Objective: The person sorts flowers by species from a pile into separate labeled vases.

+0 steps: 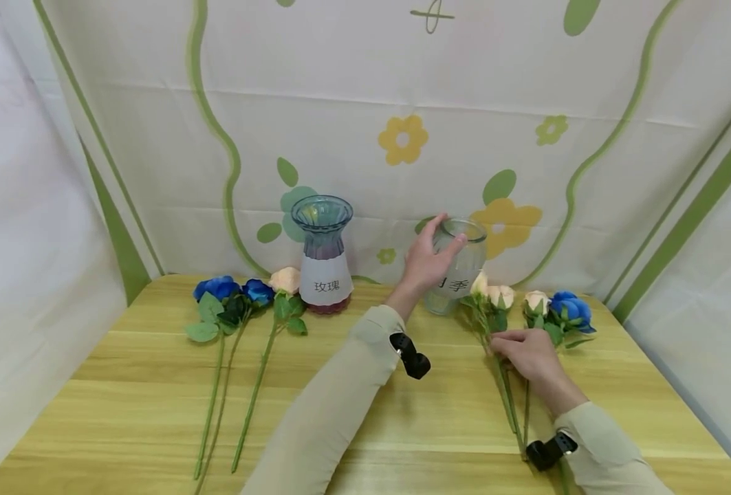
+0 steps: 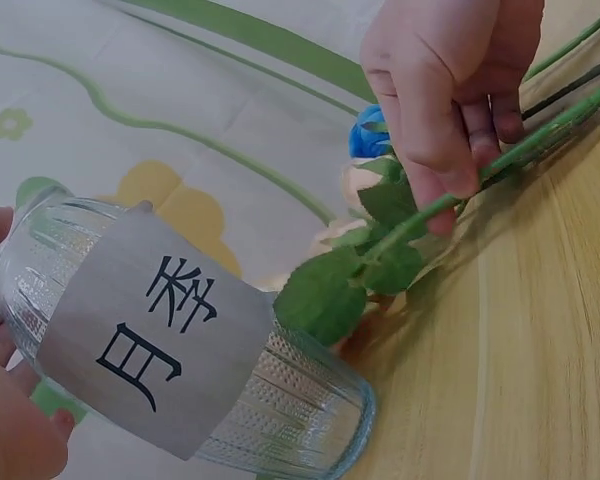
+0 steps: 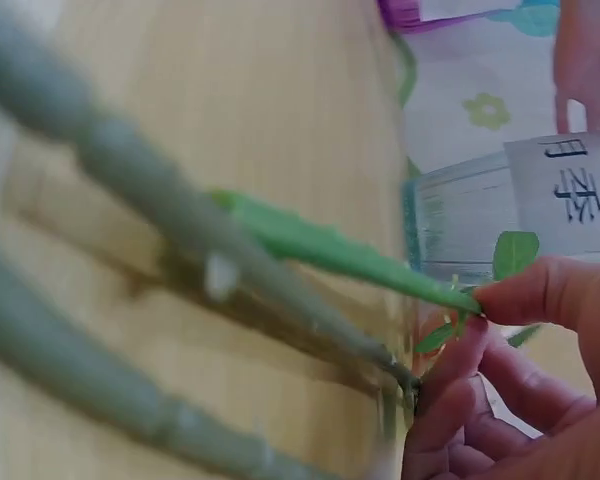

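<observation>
My left hand (image 1: 430,260) grips a clear ribbed glass vase (image 1: 473,256) by its upper part, thumb on the near side just under the rim. A white paper label (image 2: 165,330) with two dark Chinese characters wraps the vase. To the right and nearer me, my right hand (image 1: 529,354) pinches the green stem (image 2: 560,125) of a cream rose (image 1: 479,284) between thumb and fingers. Its leaves overlap the vase's lower part in the left wrist view. Beside it lie two more cream roses (image 1: 536,301) and a blue rose (image 1: 569,311), heads toward the back.
Left of centre stands a blue-to-purple glass vase (image 1: 322,214) with a labelled white band. Two blue roses (image 1: 216,287) and a cream rose (image 1: 285,280) lie left of it on the wooden table (image 1: 136,385). A patterned cloth (image 1: 328,130) hangs close behind.
</observation>
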Demonstrator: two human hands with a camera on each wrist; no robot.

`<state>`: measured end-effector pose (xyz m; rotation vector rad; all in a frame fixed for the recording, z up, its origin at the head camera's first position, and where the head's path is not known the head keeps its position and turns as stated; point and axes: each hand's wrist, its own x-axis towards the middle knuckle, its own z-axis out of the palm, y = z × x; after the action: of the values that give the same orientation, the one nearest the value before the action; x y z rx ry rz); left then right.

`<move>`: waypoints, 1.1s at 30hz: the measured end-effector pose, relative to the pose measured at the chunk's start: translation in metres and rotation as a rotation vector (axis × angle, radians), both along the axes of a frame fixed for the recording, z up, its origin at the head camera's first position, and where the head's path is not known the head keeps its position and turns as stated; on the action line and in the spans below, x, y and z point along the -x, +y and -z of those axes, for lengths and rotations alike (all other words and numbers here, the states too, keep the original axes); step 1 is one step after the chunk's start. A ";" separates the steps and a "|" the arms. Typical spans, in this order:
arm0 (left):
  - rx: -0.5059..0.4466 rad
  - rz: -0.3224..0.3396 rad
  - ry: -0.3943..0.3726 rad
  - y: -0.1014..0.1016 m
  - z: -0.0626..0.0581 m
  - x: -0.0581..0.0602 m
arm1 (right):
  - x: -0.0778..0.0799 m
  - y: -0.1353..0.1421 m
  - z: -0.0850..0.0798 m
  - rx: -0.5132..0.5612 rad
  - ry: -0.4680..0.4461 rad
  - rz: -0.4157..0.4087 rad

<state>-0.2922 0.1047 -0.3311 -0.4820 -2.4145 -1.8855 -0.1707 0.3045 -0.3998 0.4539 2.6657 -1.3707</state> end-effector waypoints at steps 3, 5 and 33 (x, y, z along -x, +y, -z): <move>-0.001 0.002 0.006 -0.001 0.000 -0.001 | 0.001 0.000 -0.003 0.155 0.017 0.023; -0.013 -0.001 0.010 0.001 0.000 -0.001 | 0.001 0.000 -0.006 0.266 0.032 0.042; -0.024 -0.058 -0.001 0.008 0.004 -0.001 | 0.022 0.018 -0.060 1.284 0.658 0.533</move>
<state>-0.2912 0.1130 -0.3350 -0.4047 -2.3758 -1.8898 -0.1932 0.3227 -0.3399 0.5732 1.3078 -3.3415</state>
